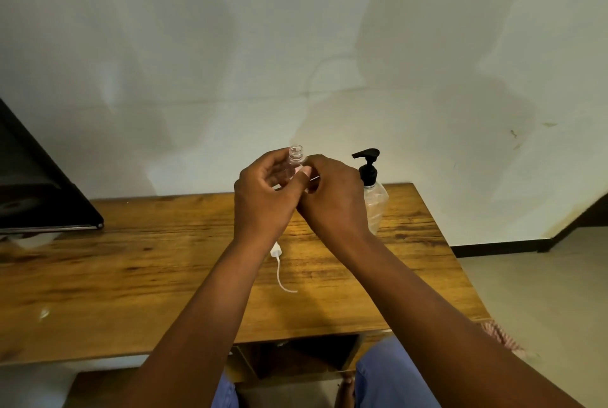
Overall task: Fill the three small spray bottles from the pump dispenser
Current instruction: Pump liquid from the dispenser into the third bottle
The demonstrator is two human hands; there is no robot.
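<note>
My left hand (263,197) holds a small clear spray bottle (295,157) upright above the table, its open neck showing with no cap on. My right hand (332,197) is pressed against the left one, fingers curled, pinching something small and pale beside the bottle; what it is stays hidden. A white spray head with its dip tube (279,268) lies on the wooden table (131,259) under my left wrist. The pump dispenser (373,190), clear with a black pump top, stands at the back of the table just right of my right hand. Other small bottles are not in sight.
A black flat device (42,197) leans at the table's far left. A white wall rises behind the table. The table's right edge drops to a tiled floor (543,276). A small clear cap-like item (44,312) glints near the left front.
</note>
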